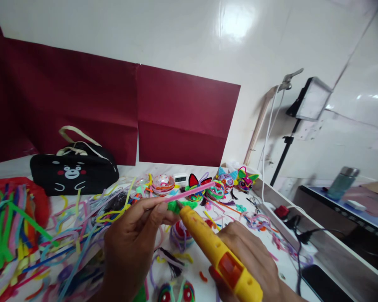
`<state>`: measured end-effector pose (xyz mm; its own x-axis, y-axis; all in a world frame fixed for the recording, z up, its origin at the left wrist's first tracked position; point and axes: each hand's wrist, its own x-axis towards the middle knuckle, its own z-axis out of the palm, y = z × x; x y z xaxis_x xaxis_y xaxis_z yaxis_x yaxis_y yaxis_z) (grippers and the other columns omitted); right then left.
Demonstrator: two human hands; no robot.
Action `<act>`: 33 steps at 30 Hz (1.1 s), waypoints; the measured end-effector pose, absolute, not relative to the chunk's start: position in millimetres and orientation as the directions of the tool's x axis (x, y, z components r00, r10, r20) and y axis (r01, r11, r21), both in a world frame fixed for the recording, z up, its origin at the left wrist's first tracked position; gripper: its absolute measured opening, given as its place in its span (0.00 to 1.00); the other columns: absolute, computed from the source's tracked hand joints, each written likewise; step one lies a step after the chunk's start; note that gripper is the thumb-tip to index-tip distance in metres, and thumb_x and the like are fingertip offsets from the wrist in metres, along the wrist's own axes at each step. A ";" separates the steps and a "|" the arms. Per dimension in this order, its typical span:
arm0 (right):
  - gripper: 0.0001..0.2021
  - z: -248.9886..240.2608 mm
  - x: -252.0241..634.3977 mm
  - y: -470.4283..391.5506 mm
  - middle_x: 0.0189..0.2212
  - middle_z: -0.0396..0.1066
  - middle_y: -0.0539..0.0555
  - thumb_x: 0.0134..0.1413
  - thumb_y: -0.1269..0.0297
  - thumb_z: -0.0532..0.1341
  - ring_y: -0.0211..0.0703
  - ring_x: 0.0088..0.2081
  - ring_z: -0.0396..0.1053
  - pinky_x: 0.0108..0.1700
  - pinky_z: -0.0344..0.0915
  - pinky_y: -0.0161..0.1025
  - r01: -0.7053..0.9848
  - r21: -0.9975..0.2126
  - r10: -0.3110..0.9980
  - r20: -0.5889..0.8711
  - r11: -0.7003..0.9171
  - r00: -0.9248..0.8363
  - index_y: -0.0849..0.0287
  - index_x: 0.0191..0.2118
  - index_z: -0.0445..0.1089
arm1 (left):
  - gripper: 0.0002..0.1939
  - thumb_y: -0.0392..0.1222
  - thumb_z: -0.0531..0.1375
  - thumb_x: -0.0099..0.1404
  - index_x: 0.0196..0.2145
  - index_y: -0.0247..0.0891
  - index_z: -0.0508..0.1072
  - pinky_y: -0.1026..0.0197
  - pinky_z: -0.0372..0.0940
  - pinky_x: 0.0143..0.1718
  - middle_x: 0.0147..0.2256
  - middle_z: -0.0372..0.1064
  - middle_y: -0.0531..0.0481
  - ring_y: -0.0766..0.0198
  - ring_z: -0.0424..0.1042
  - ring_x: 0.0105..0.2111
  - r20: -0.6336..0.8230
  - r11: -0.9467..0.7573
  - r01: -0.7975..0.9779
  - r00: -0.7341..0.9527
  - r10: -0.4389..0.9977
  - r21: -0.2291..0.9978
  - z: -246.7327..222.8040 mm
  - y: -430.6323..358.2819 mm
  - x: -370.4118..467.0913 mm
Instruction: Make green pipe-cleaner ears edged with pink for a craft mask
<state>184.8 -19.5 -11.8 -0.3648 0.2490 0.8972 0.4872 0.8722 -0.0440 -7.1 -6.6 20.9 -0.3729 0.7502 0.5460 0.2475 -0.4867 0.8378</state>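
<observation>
My left hand (135, 241) pinches a green fuzzy piece (176, 206) and a pink pipe cleaner (189, 193), which sticks out to the right above the green. My right hand (248, 256) is wrapped round a yellow hot glue gun (219, 247) with an orange trigger. The gun's dark nozzle tip is at the green piece; whether it touches cannot be made out. Below the hands sits a ball wound with purple and other strands (181, 235). At the bottom edge lies a colourful piece with two red eyes (176, 291), partly cut off.
Loose pipe cleaners (78, 235) cover the table's left, beside a red bag (44, 201) full of more. A black bear-face bag (74, 172) stands behind. Finished-looking cat-eared ornaments (227, 178) sit at the back. On the right are a power strip (290, 226), cables and a phone (326, 283).
</observation>
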 end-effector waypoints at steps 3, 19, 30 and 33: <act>0.08 -11.9 184.2 -19.7 0.26 0.67 0.54 0.62 0.61 0.54 0.43 0.25 0.62 0.23 0.56 0.43 0.475 -0.051 0.250 0.896 0.879 -0.366 0.60 0.39 0.63 | 0.06 0.44 0.63 0.57 0.32 0.42 0.76 0.68 0.71 0.26 0.22 0.76 0.58 0.65 0.76 0.22 0.542 -0.483 0.246 -0.347 0.765 0.840 20.1 -6.3 -7.9; 0.03 -10.5 188.6 -20.8 0.24 0.63 0.53 0.57 0.67 0.54 0.43 0.24 0.61 0.23 0.56 0.42 0.521 -0.061 0.294 0.878 0.851 -0.377 0.59 0.38 0.62 | 0.05 0.44 0.61 0.60 0.31 0.43 0.75 0.68 0.69 0.27 0.21 0.75 0.58 0.66 0.76 0.23 0.509 -0.470 0.201 -0.426 0.748 0.860 26.4 -7.7 -7.7; 0.08 -7.7 197.6 -19.8 0.28 0.65 0.54 0.55 0.68 0.55 0.46 0.28 0.63 0.25 0.61 0.43 0.533 -0.072 0.329 0.853 0.843 -0.404 0.58 0.42 0.62 | 0.04 0.45 0.62 0.59 0.29 0.44 0.74 0.66 0.73 0.29 0.20 0.75 0.59 0.64 0.77 0.23 0.521 -0.476 0.220 -0.449 0.726 0.852 39.2 -10.8 -15.3; 0.06 1.3 198.9 -24.8 0.28 0.64 0.54 0.55 0.68 0.56 0.44 0.27 0.62 0.26 0.59 0.41 0.551 -0.092 0.348 0.857 0.830 -0.381 0.58 0.40 0.62 | 0.05 0.44 0.62 0.60 0.30 0.42 0.75 0.65 0.72 0.29 0.21 0.75 0.58 0.64 0.76 0.23 0.504 -0.449 0.232 -0.464 0.729 0.863 43.2 -12.7 -15.6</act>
<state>198.9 -24.8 1.3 -0.3809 0.3476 0.8568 0.5509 0.8295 -0.0915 -15.6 -12.7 43.2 -0.4643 0.7285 0.5036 0.2323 -0.4486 0.8630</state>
